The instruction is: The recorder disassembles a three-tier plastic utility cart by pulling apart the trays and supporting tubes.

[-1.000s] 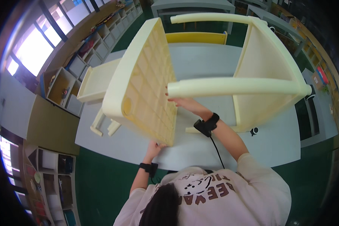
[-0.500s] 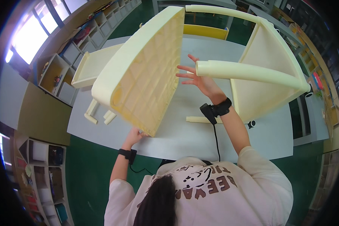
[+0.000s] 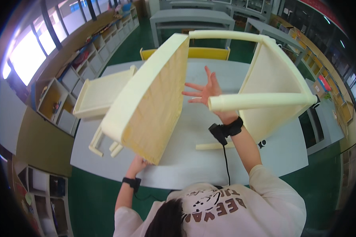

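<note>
My left hand (image 3: 137, 162) gripped the lower corner of the cream panel (image 3: 150, 102), raised over the grey desk (image 3: 209, 158), long axis running up and away. Right hand (image 3: 205, 91), fingers spread, touched nothing, just behind the horizontal cream rail (image 3: 261, 100).

Bright daylight floods in from the windows (image 3: 21, 59) at ten o'clock, blown out; fisheye edges bend and darken.

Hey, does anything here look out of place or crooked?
Yes. The cream furniture frame is tipped on edge over the table, not standing. Left hand steadies its lower corner; right hand is open behind a rail. A loose rod lies on the table.
</note>
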`<act>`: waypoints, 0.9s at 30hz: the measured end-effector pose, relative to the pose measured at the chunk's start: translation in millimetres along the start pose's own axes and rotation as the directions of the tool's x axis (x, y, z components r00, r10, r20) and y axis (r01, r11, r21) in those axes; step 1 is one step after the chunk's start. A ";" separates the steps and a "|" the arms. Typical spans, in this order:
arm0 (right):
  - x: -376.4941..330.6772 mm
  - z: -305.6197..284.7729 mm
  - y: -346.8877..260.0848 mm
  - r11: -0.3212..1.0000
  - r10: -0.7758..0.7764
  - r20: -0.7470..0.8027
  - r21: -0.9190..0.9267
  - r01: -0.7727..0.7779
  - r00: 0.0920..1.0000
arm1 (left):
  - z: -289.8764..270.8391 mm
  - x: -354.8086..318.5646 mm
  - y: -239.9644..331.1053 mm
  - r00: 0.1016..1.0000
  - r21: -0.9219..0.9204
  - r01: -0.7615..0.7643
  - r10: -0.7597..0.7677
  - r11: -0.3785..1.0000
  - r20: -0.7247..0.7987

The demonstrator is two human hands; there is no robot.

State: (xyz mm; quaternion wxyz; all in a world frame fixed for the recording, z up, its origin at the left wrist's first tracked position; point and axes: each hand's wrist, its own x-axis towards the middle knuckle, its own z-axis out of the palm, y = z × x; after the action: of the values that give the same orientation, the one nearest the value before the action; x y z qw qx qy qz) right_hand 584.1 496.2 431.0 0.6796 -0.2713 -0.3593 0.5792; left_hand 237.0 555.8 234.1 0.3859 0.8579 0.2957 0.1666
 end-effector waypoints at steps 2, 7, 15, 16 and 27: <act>2.0 9.8 -1.4 0.999 0.000 -0.017 -0.038 -0.001 1.000 | 3.0 -3.8 1.0 0.998 -0.001 0.036 -0.036 0.999 0.047; 3.8 30.1 -10.1 0.986 -0.049 -0.073 -0.165 0.036 0.996 | 5.2 -5.1 -1.5 0.992 -0.024 0.118 -0.116 0.993 0.056; 29.3 31.0 -31.1 0.949 -0.115 -0.056 -0.300 0.093 0.992 | 10.3 -4.9 2.4 0.999 0.052 0.028 -0.027 0.998 -0.030; 28.5 33.4 -33.9 0.952 -0.101 -0.070 -0.296 0.076 0.992 | 9.6 -3.8 12.7 0.997 0.093 -0.040 0.045 0.995 -0.055; 29.2 26.0 -59.8 0.864 -0.267 -0.157 -0.477 0.163 0.951 | 24.3 11.0 48.1 0.998 0.054 -0.036 0.038 0.998 -0.051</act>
State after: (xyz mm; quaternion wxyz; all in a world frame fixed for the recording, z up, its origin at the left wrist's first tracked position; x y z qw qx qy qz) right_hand 600.8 512.7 498.5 0.6921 -0.4437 -0.4371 0.3648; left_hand 276.2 523.7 255.5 0.3521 0.8685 0.2940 0.1880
